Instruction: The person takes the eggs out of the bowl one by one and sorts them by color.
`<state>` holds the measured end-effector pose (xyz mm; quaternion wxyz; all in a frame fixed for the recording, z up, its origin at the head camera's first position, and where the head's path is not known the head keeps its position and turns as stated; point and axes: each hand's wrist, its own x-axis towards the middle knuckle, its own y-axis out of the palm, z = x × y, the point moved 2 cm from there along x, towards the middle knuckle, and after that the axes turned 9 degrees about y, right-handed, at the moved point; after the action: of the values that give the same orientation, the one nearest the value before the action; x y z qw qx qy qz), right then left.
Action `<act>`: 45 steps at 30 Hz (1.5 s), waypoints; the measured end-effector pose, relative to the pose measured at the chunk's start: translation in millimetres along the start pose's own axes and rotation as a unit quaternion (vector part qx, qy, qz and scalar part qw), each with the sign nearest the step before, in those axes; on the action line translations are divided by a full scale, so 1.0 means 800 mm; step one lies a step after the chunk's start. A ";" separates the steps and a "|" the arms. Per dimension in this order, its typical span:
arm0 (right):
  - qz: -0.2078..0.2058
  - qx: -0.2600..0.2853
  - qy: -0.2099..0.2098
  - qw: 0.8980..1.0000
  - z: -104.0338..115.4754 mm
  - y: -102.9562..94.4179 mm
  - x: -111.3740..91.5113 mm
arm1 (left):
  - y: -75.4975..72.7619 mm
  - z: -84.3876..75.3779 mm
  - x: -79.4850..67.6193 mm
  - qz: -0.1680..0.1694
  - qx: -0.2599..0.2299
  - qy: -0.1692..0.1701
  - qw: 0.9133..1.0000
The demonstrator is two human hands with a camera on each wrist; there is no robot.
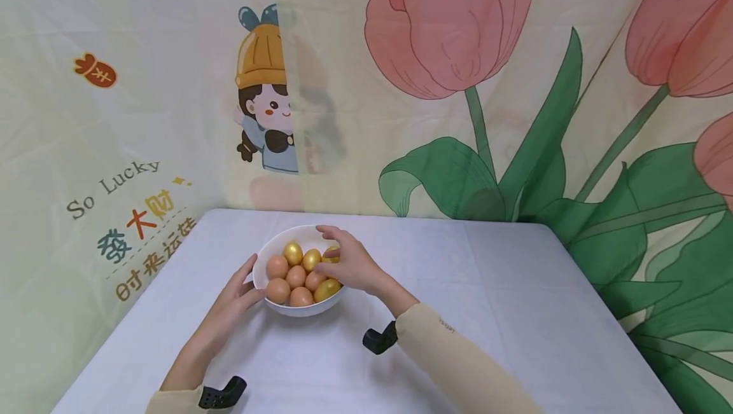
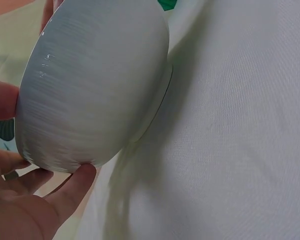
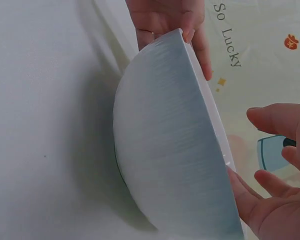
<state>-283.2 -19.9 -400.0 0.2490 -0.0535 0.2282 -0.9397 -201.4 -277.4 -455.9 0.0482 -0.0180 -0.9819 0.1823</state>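
A white bowl (image 1: 309,311) on the cloth holds several brown eggs (image 1: 296,276) and several golden eggs (image 1: 312,259). My left hand (image 1: 231,299) holds the bowl at its left side, the fingers spread along the outer wall and the thumb at the rim. In the left wrist view, its fingertips (image 2: 82,175) touch the smooth outside of the bowl. Over the right rim is my right hand (image 1: 355,263), thumb and fingers parted above a partly hidden golden egg (image 1: 331,254). The right wrist view shows no egg between those spread fingers (image 3: 275,117); one fingertip meets the rim.
A white cloth (image 1: 458,312) covers the table under the bowl. Behind it hangs a backdrop (image 1: 343,191) printed with tulips and a cartoon figure. Each wrist wears a black device (image 1: 380,338) below a beige sleeve (image 1: 452,350).
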 end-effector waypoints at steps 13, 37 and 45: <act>0.016 0.041 0.017 0.999 0.003 0.036 0.024 | 0.000 0.005 -0.003 0.001 -0.004 0.008 1.000; 0.040 -0.005 0.041 0.998 0.015 0.084 0.056 | -0.002 0.008 0.000 0.003 0.000 0.005 1.000; 0.051 -0.058 0.041 0.996 0.019 0.089 0.065 | -0.004 0.010 -0.002 0.001 -0.012 0.006 1.000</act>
<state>-293.4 -106.2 -419.3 0.2833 -0.0178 0.2947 -0.9124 -200.3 -283.3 -462.6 0.0535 -0.0206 -0.9836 0.1708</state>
